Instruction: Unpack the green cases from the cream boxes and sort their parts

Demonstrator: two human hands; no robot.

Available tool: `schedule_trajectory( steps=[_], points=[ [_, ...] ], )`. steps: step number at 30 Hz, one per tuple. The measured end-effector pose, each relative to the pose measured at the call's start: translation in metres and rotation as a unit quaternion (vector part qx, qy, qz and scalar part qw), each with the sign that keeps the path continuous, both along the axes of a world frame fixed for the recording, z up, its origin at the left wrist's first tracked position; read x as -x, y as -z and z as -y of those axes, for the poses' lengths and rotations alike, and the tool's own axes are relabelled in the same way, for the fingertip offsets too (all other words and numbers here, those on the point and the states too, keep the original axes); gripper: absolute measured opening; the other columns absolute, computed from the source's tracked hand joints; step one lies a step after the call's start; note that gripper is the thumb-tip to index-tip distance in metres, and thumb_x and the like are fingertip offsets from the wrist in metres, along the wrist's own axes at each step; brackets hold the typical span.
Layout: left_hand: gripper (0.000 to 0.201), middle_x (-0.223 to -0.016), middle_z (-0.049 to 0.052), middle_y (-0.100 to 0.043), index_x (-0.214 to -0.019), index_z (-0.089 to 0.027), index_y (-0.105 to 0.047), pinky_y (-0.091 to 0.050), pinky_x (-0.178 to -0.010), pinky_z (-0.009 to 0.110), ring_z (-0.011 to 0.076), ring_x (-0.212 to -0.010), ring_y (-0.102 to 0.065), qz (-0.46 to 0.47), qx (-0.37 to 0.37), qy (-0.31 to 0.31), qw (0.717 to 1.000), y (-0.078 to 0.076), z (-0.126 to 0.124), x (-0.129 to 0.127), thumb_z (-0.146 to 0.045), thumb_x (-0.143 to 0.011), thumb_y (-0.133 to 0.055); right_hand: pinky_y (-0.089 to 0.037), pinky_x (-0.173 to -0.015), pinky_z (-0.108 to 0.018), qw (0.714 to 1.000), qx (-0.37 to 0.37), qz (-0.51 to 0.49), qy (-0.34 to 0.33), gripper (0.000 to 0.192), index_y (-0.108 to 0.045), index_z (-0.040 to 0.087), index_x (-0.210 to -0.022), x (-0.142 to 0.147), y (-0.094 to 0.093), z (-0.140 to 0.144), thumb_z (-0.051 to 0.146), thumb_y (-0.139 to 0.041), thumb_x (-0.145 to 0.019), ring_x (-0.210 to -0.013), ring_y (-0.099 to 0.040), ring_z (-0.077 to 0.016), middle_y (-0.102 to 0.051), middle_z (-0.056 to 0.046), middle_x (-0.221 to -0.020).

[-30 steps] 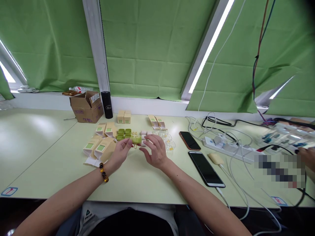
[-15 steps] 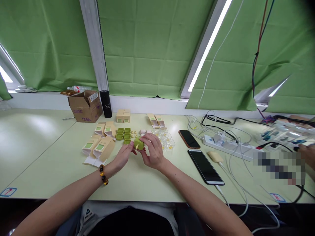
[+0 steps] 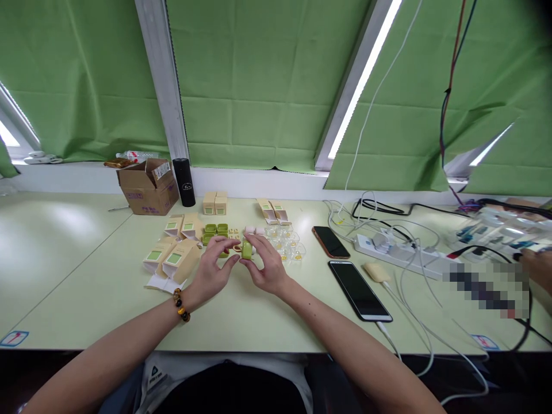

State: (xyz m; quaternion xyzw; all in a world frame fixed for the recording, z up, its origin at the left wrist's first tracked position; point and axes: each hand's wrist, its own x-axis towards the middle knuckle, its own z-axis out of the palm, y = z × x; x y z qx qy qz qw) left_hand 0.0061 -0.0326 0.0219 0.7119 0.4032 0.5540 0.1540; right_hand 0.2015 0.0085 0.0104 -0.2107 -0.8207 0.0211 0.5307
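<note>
My right hand (image 3: 268, 269) grips a small green case (image 3: 246, 249) by its top and bottom, between thumb and fingers. The case is turned edge-on, and a small tan ring (image 3: 237, 248) shows at its left side. Around that ring, my left hand (image 3: 215, 267) has its thumb and fingers apart; whether the fingertips touch it is unclear. Just behind the hands lie several open green trays (image 3: 210, 229), partly hidden by my left fingers. Tiny yellowish pieces (image 3: 233, 231) lie beside them. Clear plastic pieces (image 3: 295, 251) with yellow spots sit right of my right hand.
Opened tan cartons (image 3: 177, 257) lie at left; closed ones (image 3: 214, 203) stand behind. A cardboard box (image 3: 149, 187) and black bottle (image 3: 184, 182) are near the wall. Two phones (image 3: 360, 290) (image 3: 330, 242), a power strip (image 3: 399, 257) and tangled cables occupy the right. Another person's hand (image 3: 537, 267) shows far right.
The green case has been turned from its broad face to its edge. My left fingers have moved off it and spread around the ring; my right hand still holds it.
</note>
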Motion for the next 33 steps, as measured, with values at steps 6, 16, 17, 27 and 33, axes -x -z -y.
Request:
schedule_trajectory(
  steps=[6, 16, 17, 27, 33],
  points=[
    [0.019, -0.110, 0.009, -0.071, -0.112, -0.024, -0.077, -0.059, -0.090, 0.037, 0.0232, -0.105, -0.069, 0.001, 0.002, -0.027, 1.000, 0.0005, -0.0025, 0.0019, -0.033, -0.100, -0.066, -0.065, -0.091, -0.044, 0.999, 0.031, -0.017, 0.018, 0.051, -0.051, 0.024, -0.145, 0.0029, 0.0035, 0.0001, 0.034, -0.070, -0.098, -0.112, -0.073, -0.0287, -0.073, -0.014, -0.124],
    [0.015, -0.080, 0.003, -0.078, -0.091, -0.019, -0.081, -0.061, -0.058, 0.028, 0.0142, -0.058, -0.070, 0.129, 0.068, 0.012, 0.989, 0.0010, -0.0016, -0.0018, -0.033, -0.091, -0.076, -0.065, -0.086, -0.041, 0.999, 0.023, -0.022, -0.028, 0.051, -0.052, 0.025, -0.145, 0.0049, -0.0003, 0.0044, 0.027, -0.071, -0.098, -0.103, -0.073, -0.0259, -0.073, -0.012, -0.120],
    [0.014, -0.077, 0.003, -0.078, -0.089, -0.019, -0.081, -0.062, -0.059, 0.028, 0.0148, -0.059, -0.071, 0.142, 0.076, 0.017, 0.987, 0.0002, -0.0015, -0.0023, -0.032, -0.089, -0.077, -0.065, -0.086, -0.041, 0.999, 0.022, -0.024, -0.033, 0.051, -0.053, 0.025, -0.145, 0.0050, -0.0001, 0.0044, 0.026, -0.071, -0.098, -0.102, -0.072, -0.0262, -0.073, -0.013, -0.120],
    [0.013, -0.071, 0.003, -0.076, -0.082, -0.017, -0.079, -0.062, -0.055, 0.028, 0.0146, -0.054, -0.069, 0.189, 0.118, 0.055, 0.973, 0.0002, -0.0010, -0.0025, -0.030, -0.084, -0.079, -0.066, -0.089, -0.046, 0.999, 0.022, -0.011, -0.043, 0.050, -0.054, 0.025, -0.146, 0.0054, 0.0025, 0.0039, 0.026, -0.071, -0.098, -0.106, -0.072, -0.0285, -0.073, -0.014, -0.122],
    [0.014, -0.069, 0.003, -0.073, -0.080, -0.017, -0.078, -0.060, -0.055, 0.028, 0.0144, -0.055, -0.067, 0.173, 0.129, 0.063, 0.975, 0.0053, -0.0045, 0.0007, -0.030, -0.085, -0.078, -0.064, -0.094, -0.046, 0.998, 0.019, -0.001, -0.057, 0.052, -0.054, 0.023, -0.147, 0.0041, 0.0032, 0.0025, 0.023, -0.071, -0.098, -0.112, -0.071, -0.0283, -0.072, -0.016, -0.124]
  ],
)
